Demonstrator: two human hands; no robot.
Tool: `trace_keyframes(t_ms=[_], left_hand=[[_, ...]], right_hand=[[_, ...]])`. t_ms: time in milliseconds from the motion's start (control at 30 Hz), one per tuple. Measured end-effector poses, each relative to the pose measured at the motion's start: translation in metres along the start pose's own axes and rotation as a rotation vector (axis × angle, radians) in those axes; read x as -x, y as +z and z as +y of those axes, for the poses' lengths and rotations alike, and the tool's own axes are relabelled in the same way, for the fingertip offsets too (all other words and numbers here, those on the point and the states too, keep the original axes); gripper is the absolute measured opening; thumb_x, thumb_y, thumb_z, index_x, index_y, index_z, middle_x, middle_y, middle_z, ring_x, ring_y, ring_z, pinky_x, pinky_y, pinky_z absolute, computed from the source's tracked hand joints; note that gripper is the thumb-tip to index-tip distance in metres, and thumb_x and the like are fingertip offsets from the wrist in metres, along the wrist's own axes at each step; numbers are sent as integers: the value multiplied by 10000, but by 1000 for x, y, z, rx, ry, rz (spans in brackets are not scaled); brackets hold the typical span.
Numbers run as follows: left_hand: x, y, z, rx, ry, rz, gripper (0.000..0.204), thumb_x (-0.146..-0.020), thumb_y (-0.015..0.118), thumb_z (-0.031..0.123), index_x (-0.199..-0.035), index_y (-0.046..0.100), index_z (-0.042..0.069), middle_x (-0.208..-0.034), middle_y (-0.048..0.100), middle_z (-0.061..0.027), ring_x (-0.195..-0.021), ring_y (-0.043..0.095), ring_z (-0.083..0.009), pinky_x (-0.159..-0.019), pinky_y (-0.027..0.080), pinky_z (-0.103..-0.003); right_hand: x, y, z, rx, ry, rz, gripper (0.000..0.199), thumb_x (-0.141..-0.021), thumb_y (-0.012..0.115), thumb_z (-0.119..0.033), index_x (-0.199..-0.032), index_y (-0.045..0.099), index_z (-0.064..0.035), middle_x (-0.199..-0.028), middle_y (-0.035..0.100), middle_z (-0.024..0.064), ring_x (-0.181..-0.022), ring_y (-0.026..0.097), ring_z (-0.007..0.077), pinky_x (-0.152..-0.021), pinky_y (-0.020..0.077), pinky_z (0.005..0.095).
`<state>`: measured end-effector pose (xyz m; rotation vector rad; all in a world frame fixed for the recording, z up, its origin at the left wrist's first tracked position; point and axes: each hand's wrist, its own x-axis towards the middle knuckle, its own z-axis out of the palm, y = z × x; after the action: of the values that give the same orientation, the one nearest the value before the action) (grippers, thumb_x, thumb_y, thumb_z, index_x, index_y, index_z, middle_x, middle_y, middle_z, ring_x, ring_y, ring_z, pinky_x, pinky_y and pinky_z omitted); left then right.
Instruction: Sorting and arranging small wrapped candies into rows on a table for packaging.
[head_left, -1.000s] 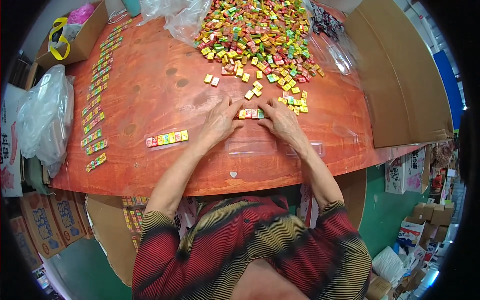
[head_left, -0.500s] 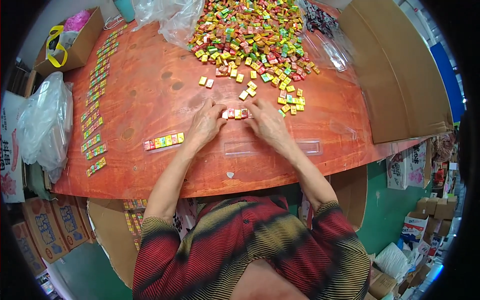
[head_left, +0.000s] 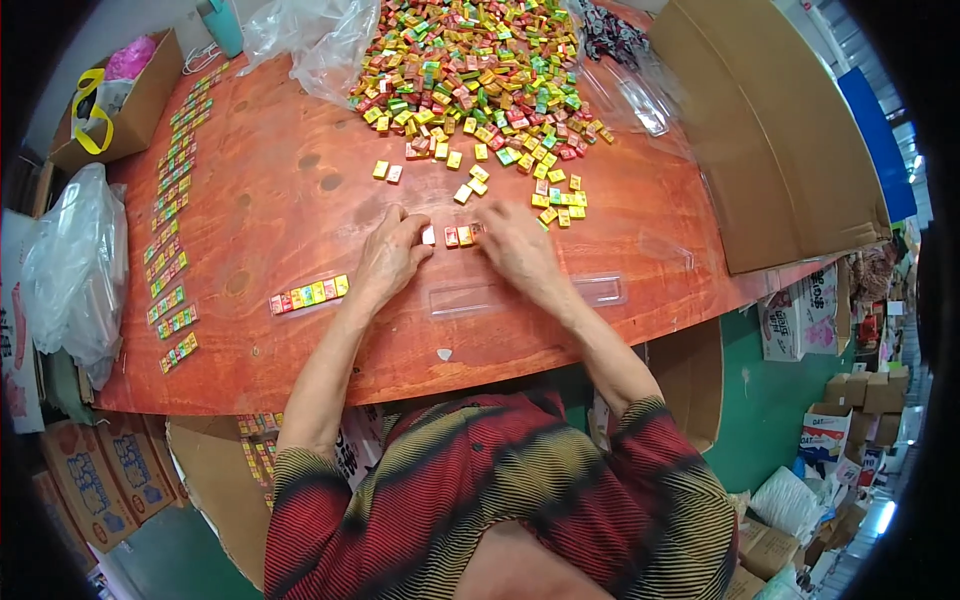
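My left hand [head_left: 392,252] pinches a small pale-faced box [head_left: 428,235] between thumb and fingertips. Just to its right, a short row of small red and yellow boxes [head_left: 457,236] lies on the table, apart from the pinched box. My right hand [head_left: 520,248] closes its fingers on the small box at this row's right end; the fingers are slightly blurred and partly hide it. Nearer to me lies a long clear plastic tray [head_left: 465,300], partly under my right forearm. To the left, a filled row of colourful small boxes [head_left: 310,293] lies near my left forearm.
A large heap of small boxes [head_left: 470,75] covers the far middle, with loose ones before it. Several filled rows [head_left: 170,235] line the left edge. Plastic bags [head_left: 75,270], an open carton [head_left: 135,105] and a tall cardboard sheet [head_left: 775,140] flank the table.
The pale box at the left end has come apart from the short row, staying in my left fingers. My right hand stays at the row's right end. The whole view has shifted slightly.
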<state>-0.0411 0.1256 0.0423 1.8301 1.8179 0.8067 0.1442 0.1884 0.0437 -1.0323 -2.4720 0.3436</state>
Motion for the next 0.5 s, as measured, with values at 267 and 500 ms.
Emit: trace_keyframes(t_ms=[267, 500], left_hand=[[1, 0, -4, 21, -33, -26, 330, -674, 655, 48, -991, 560, 41, -863, 484, -105, -841, 510, -268, -747, 417, -359], [-1, 0, 1, 4, 0, -15, 301, -684, 643, 39, -975, 562, 36, -848, 474, -101, -816, 510, -257, -732, 421, -352]], right_hand=[[30, -39, 47, 120, 221, -30, 241, -779, 551, -108, -1019, 545, -91, -858, 540, 115, -798, 553, 299, -651, 448, 391], [30, -22, 53, 111, 184, -77, 195, -801, 462, -94, -983, 532, -78, -812, 543, 147, -754, 560, 314, -589, 444, 427]])
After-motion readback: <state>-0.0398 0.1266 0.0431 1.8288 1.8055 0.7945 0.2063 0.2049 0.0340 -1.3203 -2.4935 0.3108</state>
